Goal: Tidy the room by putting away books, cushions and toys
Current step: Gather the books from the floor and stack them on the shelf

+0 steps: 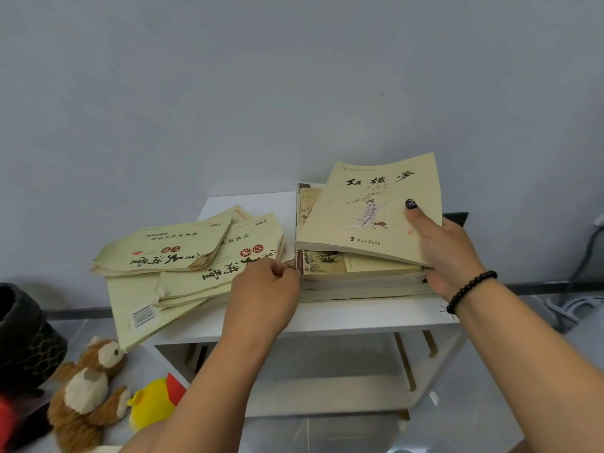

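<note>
Several pale yellow paperback books lie on a low white table [327,318]. A neat stack [359,282] sits at the right. My right hand [447,253] grips the top book [369,207] by its right edge, thumb on the cover, and holds it slightly raised and tilted over the stack. My left hand [264,295] has curled fingers at the stack's left front corner, touching a book edge there. A loose, fanned pile of books [183,266] lies at the left and overhangs the table's edge.
On the floor at lower left lie a brown plush animal [88,390] and a yellow plush duck [153,403]. A dark basket [23,335] stands at the far left. The table has a lower shelf [327,400]. A cable [585,256] hangs on the right by the grey wall.
</note>
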{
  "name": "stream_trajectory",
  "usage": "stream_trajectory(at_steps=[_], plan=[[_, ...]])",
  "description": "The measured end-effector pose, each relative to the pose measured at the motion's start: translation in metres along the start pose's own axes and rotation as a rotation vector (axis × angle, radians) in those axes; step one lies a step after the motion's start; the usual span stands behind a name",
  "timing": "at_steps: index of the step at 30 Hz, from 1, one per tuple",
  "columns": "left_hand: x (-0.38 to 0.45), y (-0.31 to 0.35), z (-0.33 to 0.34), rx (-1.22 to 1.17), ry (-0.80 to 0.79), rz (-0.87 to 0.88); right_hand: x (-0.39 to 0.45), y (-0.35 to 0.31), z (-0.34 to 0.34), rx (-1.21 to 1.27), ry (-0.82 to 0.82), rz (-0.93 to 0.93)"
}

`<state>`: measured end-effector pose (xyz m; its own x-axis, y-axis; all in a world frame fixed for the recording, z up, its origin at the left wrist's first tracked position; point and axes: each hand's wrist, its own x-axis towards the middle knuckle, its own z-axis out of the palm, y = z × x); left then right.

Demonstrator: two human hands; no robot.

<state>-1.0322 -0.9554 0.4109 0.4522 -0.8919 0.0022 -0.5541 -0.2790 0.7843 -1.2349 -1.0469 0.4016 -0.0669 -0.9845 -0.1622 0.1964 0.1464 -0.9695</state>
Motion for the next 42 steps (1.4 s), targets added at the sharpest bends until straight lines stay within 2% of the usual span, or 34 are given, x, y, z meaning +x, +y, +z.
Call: stream_trajectory(at_steps=[5,10,17,23,26,30,32,36,42], plan=[[-0.004,-0.002,0.006,-0.016,-0.095,0.02,0.002,0.0,0.0,0.034,-0.006,-0.007],[-0.009,0.006,-0.004,-0.558,-0.211,-0.219,0.003,0.001,0.0,0.041,-0.005,0.008],[-0.004,0.015,-0.001,-0.787,-0.179,-0.241,0.006,-0.001,-0.004,0.069,-0.019,0.061],[0.006,0.025,0.002,-1.122,-0.159,-0.406,0.012,-0.002,-0.011,0.144,-0.045,0.133],[0.013,0.027,0.005,-1.05,-0.2,-0.393,0.014,-0.004,-0.013,0.206,-0.069,0.153],[0.02,0.024,0.014,-0.578,-0.238,-0.278,0.016,-0.007,-0.016,0.264,-0.074,0.185],[0.018,0.025,0.017,-0.467,-0.241,-0.219,0.018,-0.009,-0.018,0.298,-0.048,0.211],[0.016,0.025,0.013,-0.504,-0.236,-0.192,0.023,-0.01,-0.024,0.441,-0.009,0.244],[0.011,0.032,0.012,-0.642,-0.218,-0.063,0.02,-0.009,-0.022,0.451,-0.016,0.243]])
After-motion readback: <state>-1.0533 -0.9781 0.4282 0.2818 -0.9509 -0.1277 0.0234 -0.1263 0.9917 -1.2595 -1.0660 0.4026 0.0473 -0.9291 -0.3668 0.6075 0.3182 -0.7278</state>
